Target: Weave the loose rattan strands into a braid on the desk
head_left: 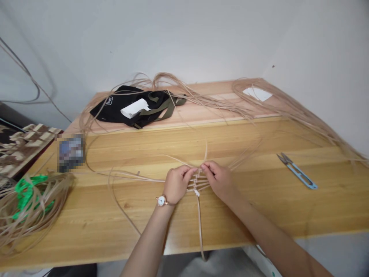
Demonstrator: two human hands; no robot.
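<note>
Several thin tan rattan strips [198,181] cross one another in a small woven piece on the table, in the middle of the head view. My left hand [177,184] pinches the upper end of the weave from the left, thumb and fingers together. From the right, my right hand [219,180] pinches the same spot, its fingertips almost touching those of the left. A small white tie [196,193] sits at the weave's lower end. Below it, one long strip [200,227] hangs toward the table's front edge. Other strip ends spread out left, right and upward.
Blue-handled thread snips [300,173] lie on the table [259,215] at the right. A coil of strips with green ribbon [29,192] rests at the left. Behind are a black bag [112,105], a white paper roll [135,108] and more long strips [207,100] along the wall.
</note>
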